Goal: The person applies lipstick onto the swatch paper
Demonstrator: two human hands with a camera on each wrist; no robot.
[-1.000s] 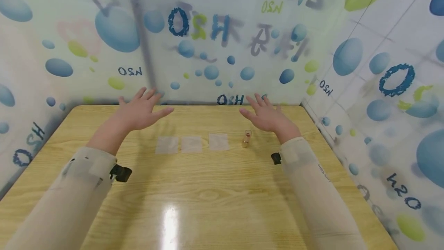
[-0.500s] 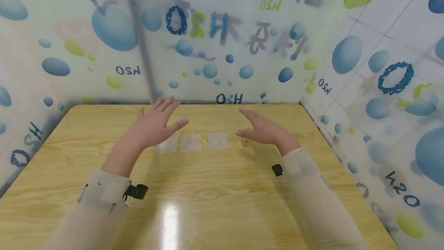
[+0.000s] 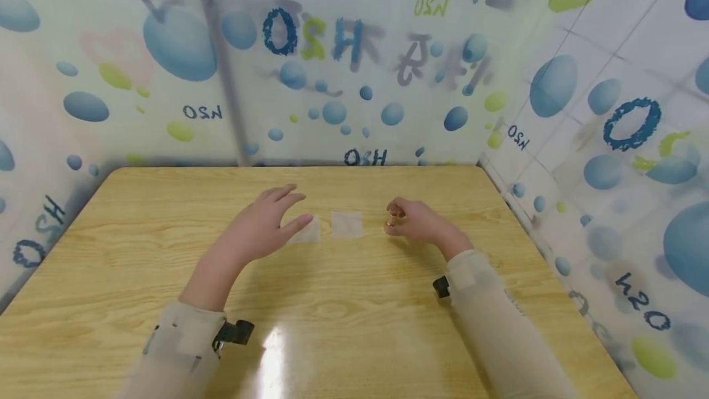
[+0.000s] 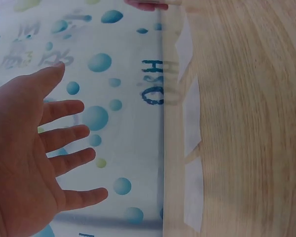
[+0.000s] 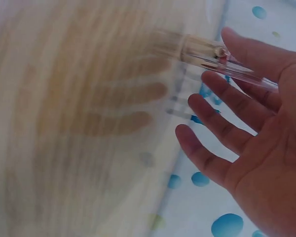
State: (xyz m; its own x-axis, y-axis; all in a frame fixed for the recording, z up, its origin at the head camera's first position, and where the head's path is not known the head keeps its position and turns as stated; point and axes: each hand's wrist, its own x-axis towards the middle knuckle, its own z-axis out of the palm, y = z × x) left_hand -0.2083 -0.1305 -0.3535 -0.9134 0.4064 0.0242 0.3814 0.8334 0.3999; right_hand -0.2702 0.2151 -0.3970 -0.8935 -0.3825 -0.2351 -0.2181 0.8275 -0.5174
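A lipstick (image 5: 202, 52) with a clear cap and gold base stands upright on the table towards the right. My right hand (image 3: 423, 221) has thumb and index finger on either side of it, pinching it at the cap; the other fingers (image 5: 202, 153) are spread. Most of the lipstick is covered by the hand in the head view. My left hand (image 3: 257, 226) hovers over the table with relaxed, spread fingers and holds nothing. Near its fingertips lie a white square sheet (image 3: 347, 225) and another sheet (image 3: 309, 231), partly covered. The third sheet (image 4: 193, 195) shows only in the left wrist view.
The wooden table (image 3: 332, 319) meets a patterned back wall (image 3: 354, 79) at its far edge. A second patterned wall (image 3: 609, 214) runs along the right side. Light glares off the table (image 3: 271, 356) near the front.
My left hand has moved right and nearer, coming over the leftmost sheet. The right hand has come down from behind the lipstick and curled its fingers in around it.
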